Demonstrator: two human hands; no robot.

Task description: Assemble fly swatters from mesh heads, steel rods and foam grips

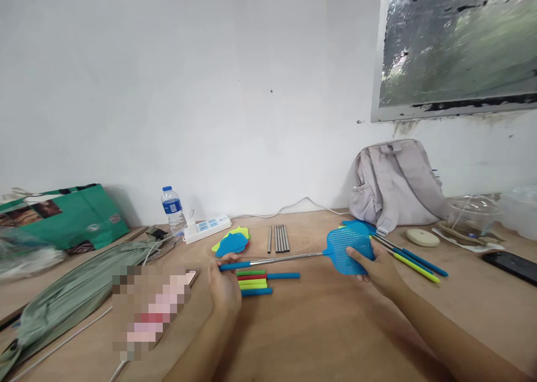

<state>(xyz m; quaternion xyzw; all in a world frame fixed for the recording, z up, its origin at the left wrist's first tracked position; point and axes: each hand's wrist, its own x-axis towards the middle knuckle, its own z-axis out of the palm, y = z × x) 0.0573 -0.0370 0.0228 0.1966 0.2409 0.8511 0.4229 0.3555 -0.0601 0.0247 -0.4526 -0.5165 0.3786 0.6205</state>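
Fingers of the left hand clasp the swatter's blue handle; right hand grips its mesh head.

Both forearms reach forward, left hand curled closed, right hand pinching.

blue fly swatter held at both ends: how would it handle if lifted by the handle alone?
The blue fly swatter probably feels light: thin metal rod, perforated plastic head. Held only at the grip by the left hand, the head would likely droop and wobble. The right hand now steadies it.
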